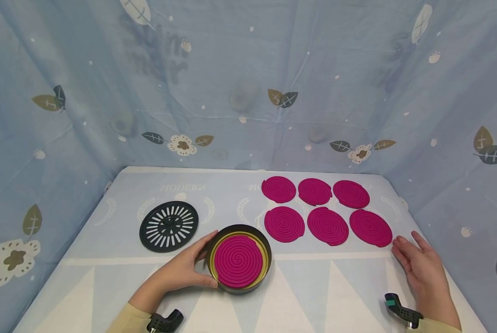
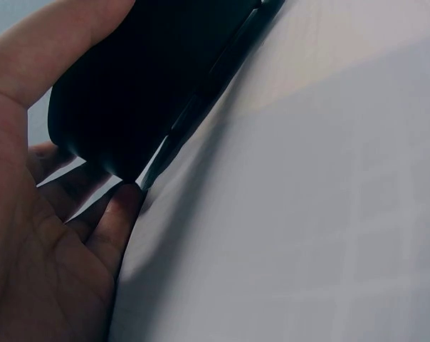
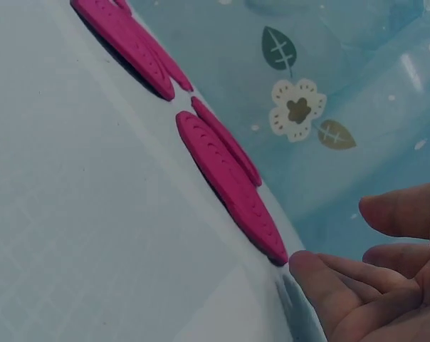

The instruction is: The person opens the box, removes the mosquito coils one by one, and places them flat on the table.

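Note:
My left hand (image 1: 183,270) grips the side of a round dark tin (image 1: 268,276), its thumb at the near edge and fingers round the far side. Inside the tin's yellowish interior lies a magenta mosquito coil (image 1: 238,261). In the left wrist view the tin's dark wall (image 2: 151,78) sits between thumb and fingers. At the right, my right hand (image 1: 423,266) is held with loosely extended fingers, fingertips right at the edge of the nearest flat magenta coil (image 1: 371,227). In the right wrist view that coil (image 3: 233,185) lies just ahead of the fingertips.
More magenta coils, such as the near-row one (image 1: 284,224) and the back-row one (image 1: 351,194), lie in two rows on the patterned tablecloth (image 1: 298,286). A black slotted lid (image 1: 169,226) rests left of the tin. Blue curtain (image 1: 248,83) surrounds the table's back and sides.

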Available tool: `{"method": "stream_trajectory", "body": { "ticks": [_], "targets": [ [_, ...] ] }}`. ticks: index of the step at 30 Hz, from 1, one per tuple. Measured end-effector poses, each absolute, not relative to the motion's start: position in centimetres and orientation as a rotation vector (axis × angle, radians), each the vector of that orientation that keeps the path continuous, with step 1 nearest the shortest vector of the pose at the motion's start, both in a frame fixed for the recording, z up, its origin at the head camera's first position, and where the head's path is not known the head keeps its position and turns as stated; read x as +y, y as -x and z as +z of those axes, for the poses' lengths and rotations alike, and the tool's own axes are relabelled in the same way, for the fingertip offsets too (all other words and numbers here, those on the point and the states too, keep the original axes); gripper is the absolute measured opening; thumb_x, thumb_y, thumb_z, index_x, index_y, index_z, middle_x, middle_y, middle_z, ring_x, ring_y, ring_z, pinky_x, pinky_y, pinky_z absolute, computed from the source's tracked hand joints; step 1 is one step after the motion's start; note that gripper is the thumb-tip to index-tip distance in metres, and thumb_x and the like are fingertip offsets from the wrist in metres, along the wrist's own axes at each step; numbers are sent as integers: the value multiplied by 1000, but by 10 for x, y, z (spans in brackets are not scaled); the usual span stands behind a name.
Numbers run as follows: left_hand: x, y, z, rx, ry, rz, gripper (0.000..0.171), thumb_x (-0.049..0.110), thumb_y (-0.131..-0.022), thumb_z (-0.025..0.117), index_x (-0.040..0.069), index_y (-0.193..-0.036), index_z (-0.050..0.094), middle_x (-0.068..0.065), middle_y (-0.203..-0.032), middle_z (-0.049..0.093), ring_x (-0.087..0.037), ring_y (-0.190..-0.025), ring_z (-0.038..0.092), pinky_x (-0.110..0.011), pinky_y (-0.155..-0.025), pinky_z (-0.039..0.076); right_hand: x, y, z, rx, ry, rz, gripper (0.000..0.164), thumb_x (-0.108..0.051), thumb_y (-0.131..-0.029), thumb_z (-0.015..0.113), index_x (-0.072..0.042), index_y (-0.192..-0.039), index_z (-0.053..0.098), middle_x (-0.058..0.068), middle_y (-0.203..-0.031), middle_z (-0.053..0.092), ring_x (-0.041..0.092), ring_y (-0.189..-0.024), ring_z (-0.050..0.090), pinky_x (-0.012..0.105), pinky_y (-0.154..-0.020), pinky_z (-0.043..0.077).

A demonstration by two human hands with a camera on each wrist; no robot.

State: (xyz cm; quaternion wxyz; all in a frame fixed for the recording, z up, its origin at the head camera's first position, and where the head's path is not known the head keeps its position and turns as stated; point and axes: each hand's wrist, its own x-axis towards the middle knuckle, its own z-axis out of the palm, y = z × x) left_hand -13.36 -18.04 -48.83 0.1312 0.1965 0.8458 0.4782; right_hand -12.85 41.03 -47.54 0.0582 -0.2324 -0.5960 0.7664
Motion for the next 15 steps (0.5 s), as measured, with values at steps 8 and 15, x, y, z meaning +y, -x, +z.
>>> {"method": "stream_trajectory", "body": {
  "ticks": [8, 15],
  "targets": [
    [-181, 134, -489, 2461, -580, 1392, 124, 50, -57, 93, 25, -158, 26, 7, -157, 32, -16, -143, 32, -32, -113, 38, 394, 131, -459, -1831, 558, 2293, 85, -23, -94, 69, -21, -160, 16, 7, -140, 43, 2, -96, 67, 21, -83, 57],
    [-182, 134, -489, 2456, -610, 1390, 123, 49, -59, 93, 24, -158, 25, 4, -158, 31, -19, -143, 31, -33, -113, 38, 366, 137, -439, -2037, 221, 2189, 72, -19, -98, 64, -9, -157, 24, -6, -121, 57, 3, -100, 67, 19, -86, 55]
  ]
}}
